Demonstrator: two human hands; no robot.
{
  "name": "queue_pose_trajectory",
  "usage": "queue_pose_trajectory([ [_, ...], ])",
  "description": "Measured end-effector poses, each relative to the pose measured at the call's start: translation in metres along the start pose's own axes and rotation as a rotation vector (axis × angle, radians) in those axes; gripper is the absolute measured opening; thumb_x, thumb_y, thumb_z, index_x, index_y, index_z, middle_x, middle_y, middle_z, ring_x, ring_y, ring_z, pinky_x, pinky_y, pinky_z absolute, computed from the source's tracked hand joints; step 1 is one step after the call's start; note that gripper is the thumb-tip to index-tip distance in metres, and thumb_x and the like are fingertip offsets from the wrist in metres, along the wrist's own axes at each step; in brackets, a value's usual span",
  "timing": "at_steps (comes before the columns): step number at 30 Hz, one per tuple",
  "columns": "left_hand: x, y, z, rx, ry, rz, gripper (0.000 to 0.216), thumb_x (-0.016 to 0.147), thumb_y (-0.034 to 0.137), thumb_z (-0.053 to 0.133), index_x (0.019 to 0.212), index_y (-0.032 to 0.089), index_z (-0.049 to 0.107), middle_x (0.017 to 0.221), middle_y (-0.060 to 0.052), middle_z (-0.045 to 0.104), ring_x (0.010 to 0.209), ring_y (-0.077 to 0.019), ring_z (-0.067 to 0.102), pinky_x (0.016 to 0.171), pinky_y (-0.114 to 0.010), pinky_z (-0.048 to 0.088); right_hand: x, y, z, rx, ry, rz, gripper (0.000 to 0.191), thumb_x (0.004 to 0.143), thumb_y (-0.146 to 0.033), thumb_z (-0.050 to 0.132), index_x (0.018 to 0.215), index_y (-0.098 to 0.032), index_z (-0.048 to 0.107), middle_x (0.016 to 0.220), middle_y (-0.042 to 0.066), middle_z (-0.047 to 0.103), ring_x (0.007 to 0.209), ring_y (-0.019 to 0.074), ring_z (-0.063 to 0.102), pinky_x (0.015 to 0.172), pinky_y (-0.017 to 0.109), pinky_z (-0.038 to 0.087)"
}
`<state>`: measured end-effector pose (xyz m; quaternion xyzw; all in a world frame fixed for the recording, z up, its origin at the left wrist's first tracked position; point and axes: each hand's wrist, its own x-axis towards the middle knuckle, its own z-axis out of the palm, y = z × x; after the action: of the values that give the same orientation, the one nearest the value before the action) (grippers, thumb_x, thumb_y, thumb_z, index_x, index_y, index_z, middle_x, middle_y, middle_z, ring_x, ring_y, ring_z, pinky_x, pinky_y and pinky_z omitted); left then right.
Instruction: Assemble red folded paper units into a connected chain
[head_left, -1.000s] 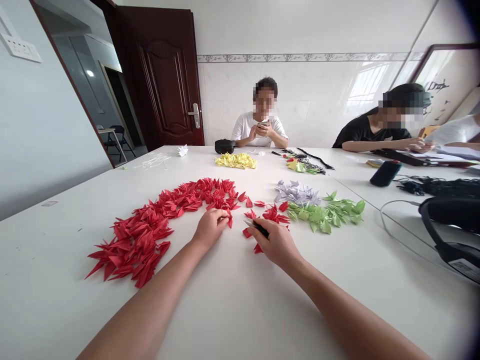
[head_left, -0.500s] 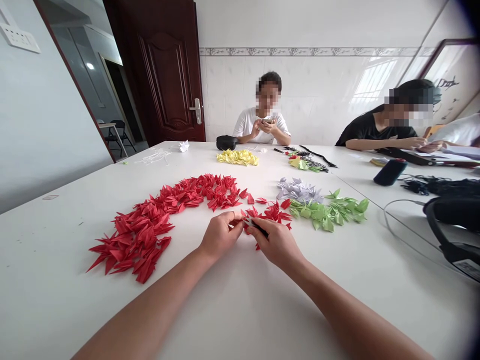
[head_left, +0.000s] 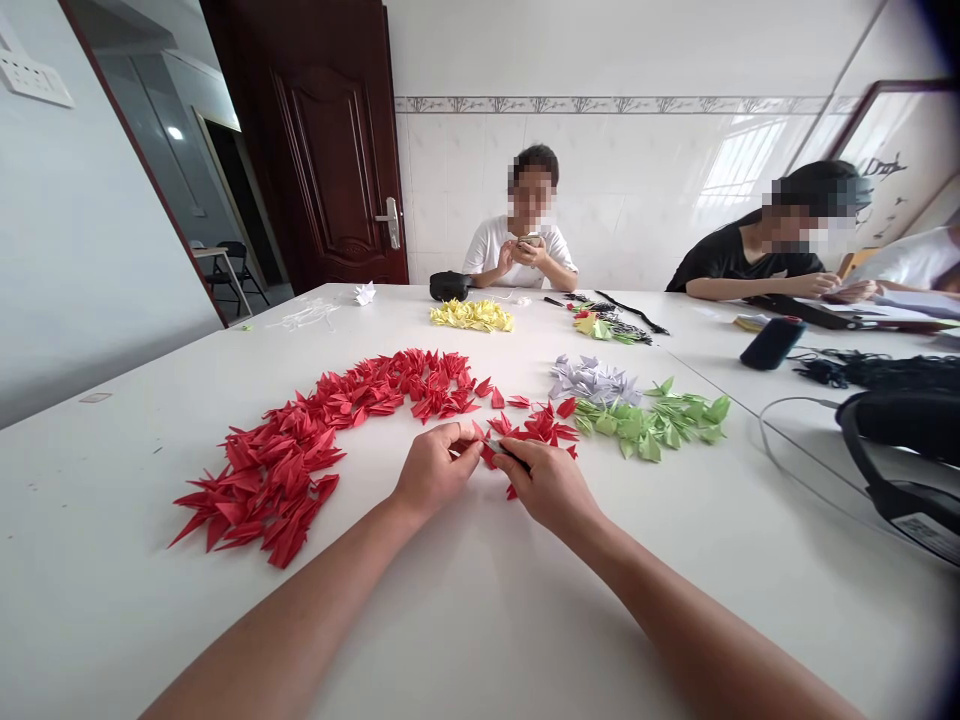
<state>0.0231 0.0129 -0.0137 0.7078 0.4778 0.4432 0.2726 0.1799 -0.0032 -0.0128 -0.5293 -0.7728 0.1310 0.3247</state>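
My left hand is closed in a pinch on a small red folded paper piece, held between both hands just above the white table. My right hand is closed around a thin dark tool whose tip meets the red piece. A long curved heap of red folded paper pieces lies to the left and behind my hands. A smaller cluster of red pieces sits just beyond my right hand.
Green paper pieces, lilac ones and yellow ones lie farther back. Black headphones and cables are at the right. A person in white holds a phone across the table; another in black sits at the right.
My left hand left the red heap and came right to meet my right hand; both now pinch together over a red piece. The camera view shifted slightly.
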Motion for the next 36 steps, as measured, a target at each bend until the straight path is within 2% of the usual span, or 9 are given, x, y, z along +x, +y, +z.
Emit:
queue_pose_trajectory([
  [36,-0.0008,-0.0014,-0.0013,0.024,-0.026,-0.020,0.020,0.076,0.032,0.051,0.082,0.018,0.065,0.080,-0.004,0.068,0.071,-0.0159,0.062,0.065,-0.026,0.050,0.0016,0.0026,0.0017,-0.053,-0.037,0.017,0.024,0.085,-0.027,0.043,0.070,-0.021,0.060,0.067,-0.001,0.062,0.061,0.0118,0.055,0.056,0.020,0.033],
])
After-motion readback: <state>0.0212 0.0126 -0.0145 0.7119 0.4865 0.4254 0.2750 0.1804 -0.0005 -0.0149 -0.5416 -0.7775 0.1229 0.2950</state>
